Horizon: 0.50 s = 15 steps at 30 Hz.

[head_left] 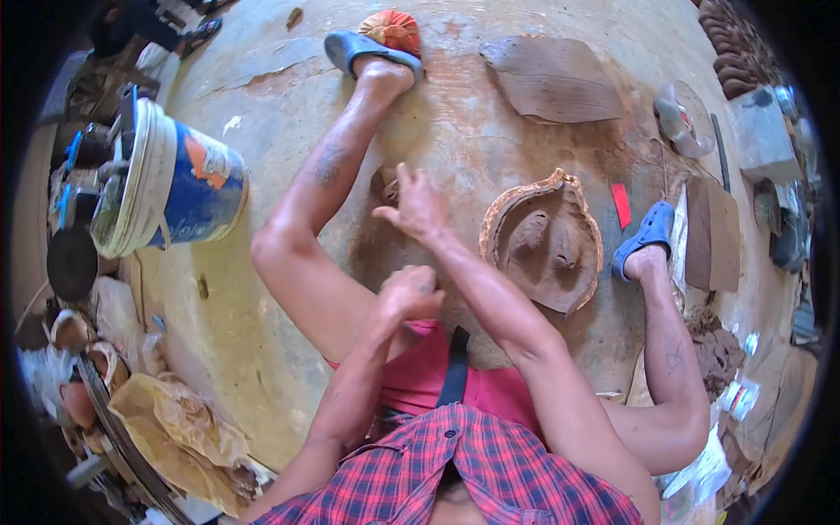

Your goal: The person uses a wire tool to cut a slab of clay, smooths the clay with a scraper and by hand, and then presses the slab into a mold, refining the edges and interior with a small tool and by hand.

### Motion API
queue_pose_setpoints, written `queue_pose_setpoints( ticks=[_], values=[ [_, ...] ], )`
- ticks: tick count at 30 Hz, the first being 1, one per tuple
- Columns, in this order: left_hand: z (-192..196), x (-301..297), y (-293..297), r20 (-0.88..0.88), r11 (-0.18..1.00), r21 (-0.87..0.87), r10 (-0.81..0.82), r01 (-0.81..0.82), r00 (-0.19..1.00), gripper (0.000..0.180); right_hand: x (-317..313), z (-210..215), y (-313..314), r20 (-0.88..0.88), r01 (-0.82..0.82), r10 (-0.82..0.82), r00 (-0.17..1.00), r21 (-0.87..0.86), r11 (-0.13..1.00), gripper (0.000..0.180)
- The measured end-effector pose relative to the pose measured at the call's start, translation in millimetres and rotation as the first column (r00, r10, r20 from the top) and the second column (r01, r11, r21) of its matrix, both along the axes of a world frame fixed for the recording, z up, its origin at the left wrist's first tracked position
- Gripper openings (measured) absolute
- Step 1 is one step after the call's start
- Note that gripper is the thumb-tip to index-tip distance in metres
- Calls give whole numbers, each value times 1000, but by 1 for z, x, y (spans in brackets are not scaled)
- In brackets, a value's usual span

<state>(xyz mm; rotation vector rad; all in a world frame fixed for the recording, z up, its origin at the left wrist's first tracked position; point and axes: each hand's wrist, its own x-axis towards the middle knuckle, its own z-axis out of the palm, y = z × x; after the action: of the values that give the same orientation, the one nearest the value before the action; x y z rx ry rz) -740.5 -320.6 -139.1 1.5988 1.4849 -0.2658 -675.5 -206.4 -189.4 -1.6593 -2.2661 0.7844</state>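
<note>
My right hand (417,207) is open, its fingers spread beside and partly above a small brown clay lump (382,185) on the floor between my legs. Whether it touches the lump is hard to tell. Closer to my body, my left hand (411,292) is closed, the fingers curled in; anything inside them is hidden. To the right of both hands lies a pointed, shell-shaped mold (597,241) with a rough tan rim. Brown clay lines it, and two clay lumps (530,231) rest inside.
A brown clay slab (556,80) lies ahead, with another slab (713,234) at the right. Near my right clog (647,234) is a red flat piece (620,206). A blue-and-white bucket (203,179) stands left. An orange cloth bundle (392,31) sits beyond my left clog (346,54).
</note>
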Motion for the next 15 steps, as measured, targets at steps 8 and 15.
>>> queue_pose_setpoints(
  ticks=[8, 15],
  values=[
    [-25, -89, 49, 719, 358, 216, 571, -908, 396, 46, -3, -23, 9, -235, 65, -102, 967, -161, 985, 41],
    [-10, -13, 95, 721, 407, -592, 654, -696, -230, 53, 54, 51, -35, -703, 155, -121, 700, -16, 988, 38]
  ],
)
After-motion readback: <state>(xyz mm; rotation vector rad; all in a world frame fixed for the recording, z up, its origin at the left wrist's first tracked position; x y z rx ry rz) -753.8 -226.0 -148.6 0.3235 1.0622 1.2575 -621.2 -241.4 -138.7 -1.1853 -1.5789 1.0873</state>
